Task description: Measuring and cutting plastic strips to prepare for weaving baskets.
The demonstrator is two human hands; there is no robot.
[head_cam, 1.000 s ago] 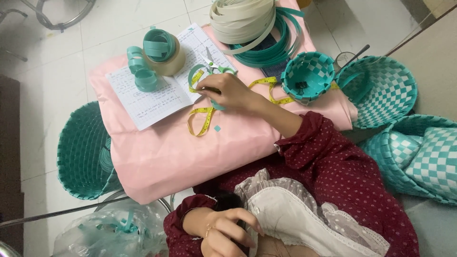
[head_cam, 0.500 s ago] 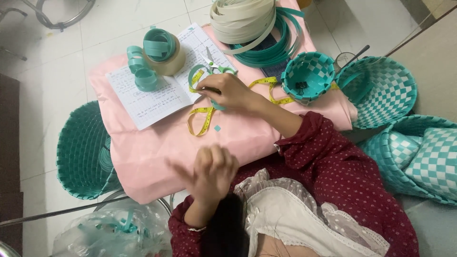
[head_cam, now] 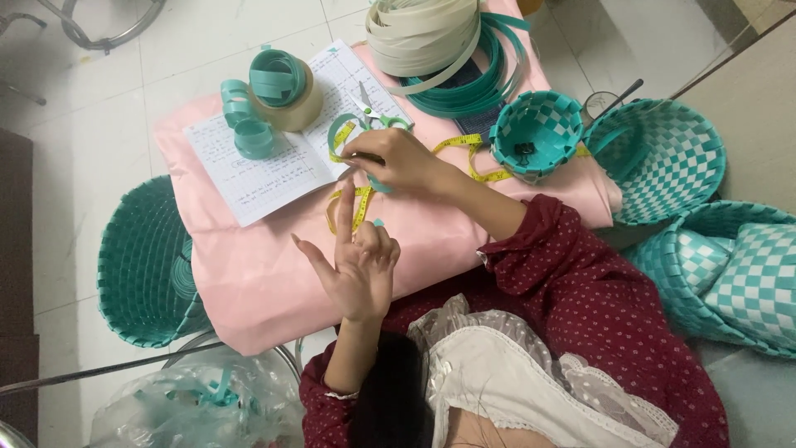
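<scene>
My right hand rests on the pink cloth at the edge of an open notebook. Its fingers are pinched on a teal strip that curls over a yellow tape measure. Small scissors lie just beyond its fingertips. My left hand is raised above the cloth's near part, palm up and fingers spread, holding nothing. Teal strip rolls and a tape roll sit on the notebook.
Coils of cream and teal strips lie at the far edge. A small woven teal basket stands on the cloth, and larger checked baskets to the right. A dark teal basket is on the left, and a plastic bag in front of it.
My left hand rose from my lap near my hair and now hovers over the cloth with its fingers spread. My right hand stayed at the notebook's edge.
</scene>
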